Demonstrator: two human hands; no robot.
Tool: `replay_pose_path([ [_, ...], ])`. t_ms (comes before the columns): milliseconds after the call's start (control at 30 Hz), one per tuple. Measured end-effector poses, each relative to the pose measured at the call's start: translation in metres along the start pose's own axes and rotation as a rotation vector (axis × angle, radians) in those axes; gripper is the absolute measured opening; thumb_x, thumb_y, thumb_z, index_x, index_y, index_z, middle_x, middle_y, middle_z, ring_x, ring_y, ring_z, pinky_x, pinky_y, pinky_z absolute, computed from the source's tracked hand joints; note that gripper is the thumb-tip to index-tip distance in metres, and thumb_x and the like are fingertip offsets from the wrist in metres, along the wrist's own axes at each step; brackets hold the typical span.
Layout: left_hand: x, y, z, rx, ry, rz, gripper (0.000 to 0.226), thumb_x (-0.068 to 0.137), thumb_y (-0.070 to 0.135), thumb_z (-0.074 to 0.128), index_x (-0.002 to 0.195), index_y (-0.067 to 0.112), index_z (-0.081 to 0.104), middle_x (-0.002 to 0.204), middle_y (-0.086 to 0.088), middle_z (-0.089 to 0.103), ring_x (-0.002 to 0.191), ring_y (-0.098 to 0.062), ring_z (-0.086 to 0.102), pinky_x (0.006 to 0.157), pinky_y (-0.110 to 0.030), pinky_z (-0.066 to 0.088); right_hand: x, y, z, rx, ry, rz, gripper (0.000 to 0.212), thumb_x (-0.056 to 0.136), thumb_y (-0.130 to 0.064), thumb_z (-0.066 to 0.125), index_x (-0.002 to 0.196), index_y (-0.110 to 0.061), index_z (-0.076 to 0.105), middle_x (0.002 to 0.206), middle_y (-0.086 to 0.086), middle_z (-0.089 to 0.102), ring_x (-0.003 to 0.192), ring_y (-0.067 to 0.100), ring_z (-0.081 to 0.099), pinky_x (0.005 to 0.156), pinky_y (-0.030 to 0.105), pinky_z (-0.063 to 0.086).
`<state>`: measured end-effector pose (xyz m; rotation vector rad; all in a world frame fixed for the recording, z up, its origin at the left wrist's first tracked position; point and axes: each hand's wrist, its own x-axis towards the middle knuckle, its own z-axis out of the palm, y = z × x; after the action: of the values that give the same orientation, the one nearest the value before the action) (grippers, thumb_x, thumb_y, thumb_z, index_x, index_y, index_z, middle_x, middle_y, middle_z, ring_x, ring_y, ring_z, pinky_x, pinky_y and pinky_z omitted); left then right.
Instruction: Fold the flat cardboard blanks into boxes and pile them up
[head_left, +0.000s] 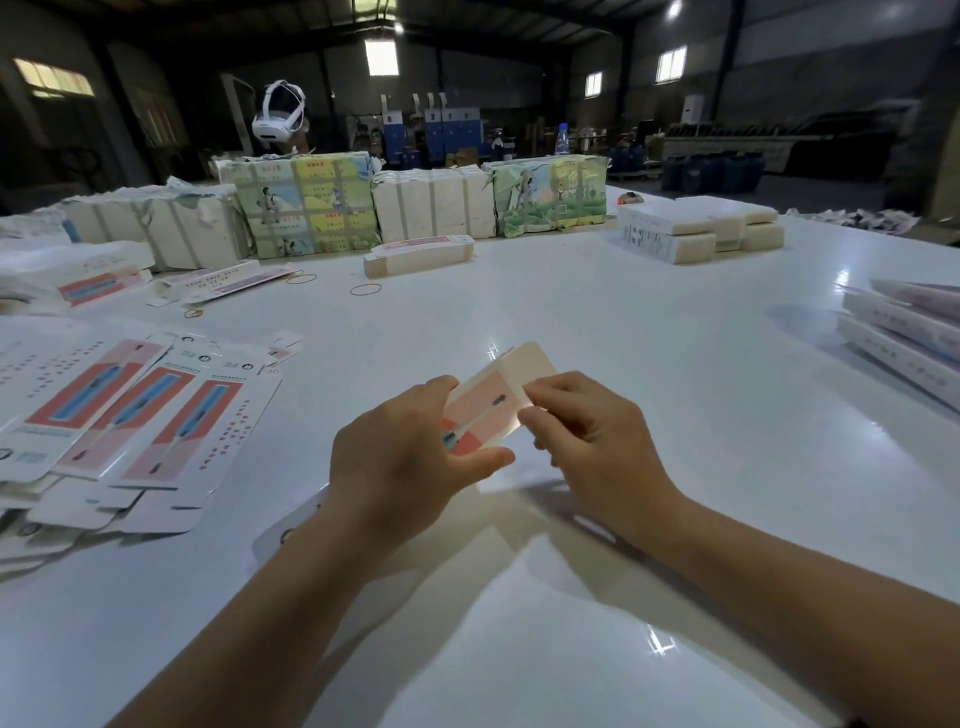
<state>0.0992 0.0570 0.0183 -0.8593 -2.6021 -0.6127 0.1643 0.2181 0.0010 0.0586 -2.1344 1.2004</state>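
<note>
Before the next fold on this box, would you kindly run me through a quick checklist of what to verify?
1. Left hand grips the box: ok.
2. Right hand pinches the end flap: ok.
3. End flap tucked in: not ok, it stands open.
4. Opposite end closed: cannot tell, hidden by the left hand.
5. Flat blanks on the table at the left for the next one: ok.
6. Pile of finished boxes at the right: ok.

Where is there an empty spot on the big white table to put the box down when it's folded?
Bare table runs from beyond the hands to the rubber bands and wrapped bundles, and right to the boxes at the edge. The near table is bare too. The left is crowded with flat blanks.
</note>
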Motion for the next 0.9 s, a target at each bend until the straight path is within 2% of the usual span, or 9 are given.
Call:
replay_pose_path([
  [67,0.0,0.0,0.002,0.011,-0.002,0.021,0.058,0.071,0.068,0.061,0.114,0.029,0.053,0.104,0.009,0.063,0.078,-0.018,0.057,0.067,-0.033,0.052,0.0,-0.001,-0.001,0.021,-0.015,0.015,0.025,0.088,-0.005,0.062,0.082,-0.027,0.072,0.08,-0.002,0.066,0.064,0.008,0.059,0.064,0.027,0.049],
  [133,-0.001,-0.002,0.004,0.015,-0.016,0.045,0.061,0.07,0.069,0.059,0.116,0.03,0.052,0.105,0.009,0.063,0.077,-0.016,0.056,0.064,-0.03,0.051,0.001,-0.001,-0.003,0.069,-0.021,0.049,0.031,0.086,-0.004,0.062,0.084,-0.034,0.066,0.073,-0.003,0.064,0.061,0.006,0.058,0.063,0.024,0.047],
  [233,-0.002,-0.004,0.004,0.031,-0.038,0.086,0.073,0.065,0.078,0.046,0.12,0.031,0.05,0.108,0.01,0.063,0.077,-0.013,0.054,0.06,-0.019,0.045,0.002,0.001,-0.002,0.201,-0.065,0.17,0.048,0.089,-0.008,0.061,0.126,-0.035,0.049,0.078,0.0,0.06,0.066,0.008,0.058,0.064,0.02,0.049],
  [300,-0.002,-0.004,0.005,0.049,-0.053,0.112,0.081,0.061,0.08,0.037,0.123,0.029,0.048,0.111,0.009,0.062,0.081,-0.013,0.057,0.066,-0.023,0.051,0.002,0.004,0.0,0.14,-0.103,0.186,0.054,0.09,-0.012,0.061,0.137,-0.03,0.042,0.082,-0.001,0.059,0.072,0.011,0.057,0.068,0.022,0.049],
  [433,-0.004,0.0,0.004,0.051,-0.026,0.108,0.072,0.069,0.075,0.051,0.124,0.028,0.048,0.108,0.009,0.062,0.079,-0.013,0.056,0.069,-0.029,0.054,0.003,0.001,-0.002,0.128,-0.064,0.142,0.026,0.088,-0.01,0.06,0.109,-0.026,0.065,0.081,-0.01,0.062,0.069,0.007,0.057,0.065,0.019,0.043],
  [533,-0.005,0.006,0.006,0.049,0.008,0.09,0.065,0.072,0.069,0.058,0.121,0.028,0.049,0.105,0.009,0.062,0.081,-0.015,0.056,0.071,-0.032,0.053,0.001,-0.002,0.001,0.084,-0.064,0.075,0.033,0.09,-0.008,0.056,0.087,-0.04,0.064,0.078,-0.015,0.057,0.069,0.001,0.054,0.065,0.009,0.039],
  [633,-0.004,0.011,0.01,0.077,0.041,0.075,0.064,0.073,0.069,0.057,0.121,0.027,0.049,0.104,0.009,0.062,0.079,-0.013,0.051,0.069,-0.029,0.049,0.002,-0.004,0.001,0.062,-0.065,0.061,0.036,0.092,-0.006,0.052,0.082,-0.039,0.061,0.077,-0.015,0.053,0.07,-0.002,0.051,0.067,0.007,0.036],
  [800,-0.004,0.013,0.009,0.057,0.047,0.06,0.063,0.074,0.066,0.056,0.123,0.027,0.048,0.107,0.008,0.062,0.083,-0.017,0.056,0.071,-0.03,0.05,0.003,-0.002,-0.002,-0.138,-0.048,0.011,0.024,0.093,-0.018,0.055,0.108,-0.031,0.067,0.093,-0.013,0.047,0.086,-0.003,0.047,0.074,0.005,0.033],
  [900,-0.004,0.011,0.005,0.042,0.051,0.057,0.061,0.075,0.064,0.058,0.123,0.027,0.048,0.105,0.008,0.062,0.082,-0.019,0.056,0.07,-0.032,0.05,0.009,0.003,-0.009,-0.279,0.055,0.016,0.071,0.082,-0.034,0.071,0.143,-0.029,0.036,0.125,-0.01,0.032,0.116,0.004,0.032,0.094,0.007,0.026],
])
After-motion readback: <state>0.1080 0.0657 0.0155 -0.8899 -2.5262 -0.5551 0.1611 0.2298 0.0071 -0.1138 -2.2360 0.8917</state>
